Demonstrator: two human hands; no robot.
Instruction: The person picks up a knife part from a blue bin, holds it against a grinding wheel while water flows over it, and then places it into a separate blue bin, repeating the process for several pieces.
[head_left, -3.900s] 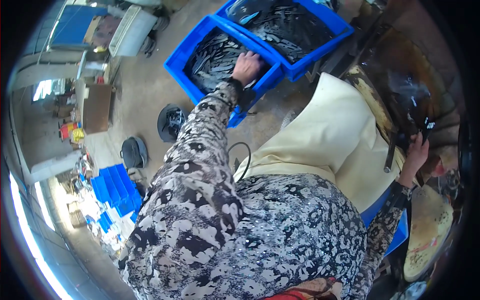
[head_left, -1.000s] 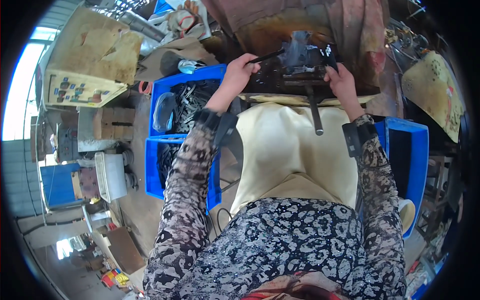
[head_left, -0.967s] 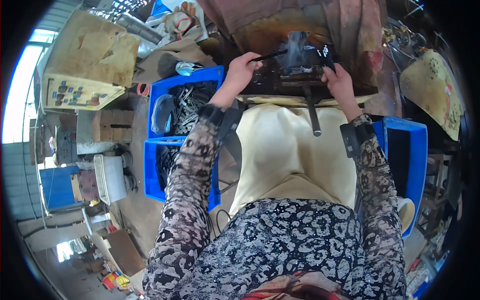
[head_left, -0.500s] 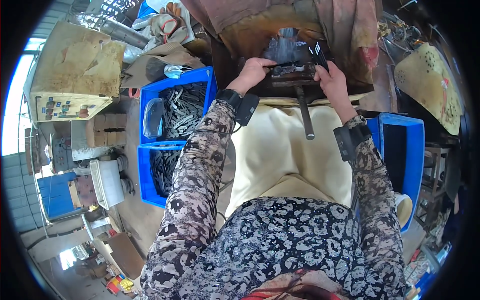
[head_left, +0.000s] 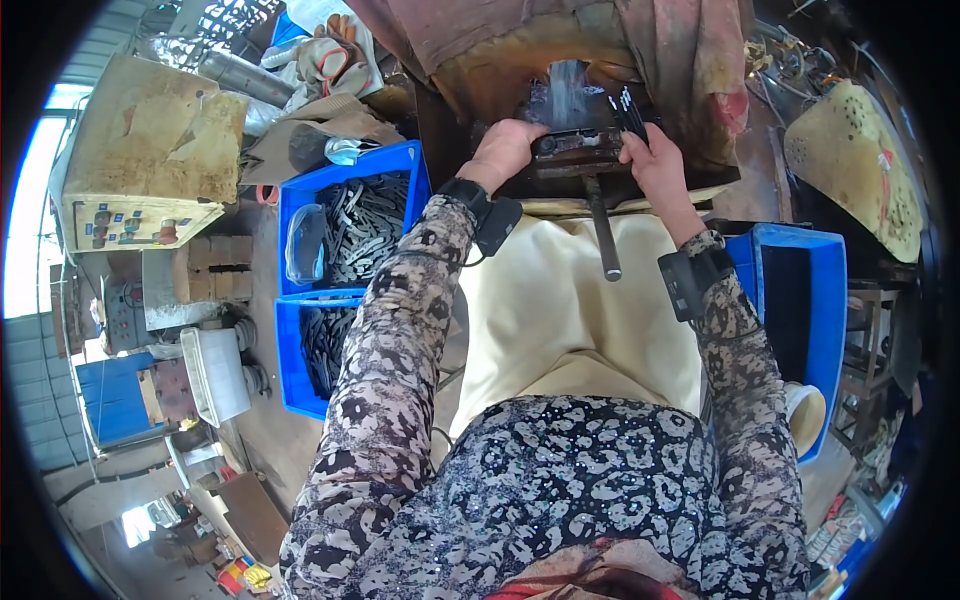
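At the far middle, my left hand (head_left: pixel 502 150) pinches the left end of a dark metal strip (head_left: pixel 572 134). The strip lies at a dark metal fixture (head_left: pixel 575 160), whose round bar handle (head_left: pixel 602 228) points toward me. To the right of the fixture, my right hand (head_left: pixel 655 168) is closed round a small bundle of thin black rods (head_left: pixel 629 112) with bright tips pointing up and away. Behind the fixture rises a shiny upright metal block (head_left: pixel 567 92). My left fingertips partly hide the strip's end.
Blue bins (head_left: pixel 424 165) of dark metal strips stand at my left; another blue bin (head_left: pixel 835 260) is at my right. Stained cloth (head_left: pixel 560 30) hangs behind the fixture. A cream apron (head_left: pixel 580 300) covers my lap. A worn yellowish machine box (head_left: pixel 150 150) stands far left.
My left hand has brought the strip slightly down onto the fixture. The right hand with its rods has shifted a little left. The whole view has moved slightly.
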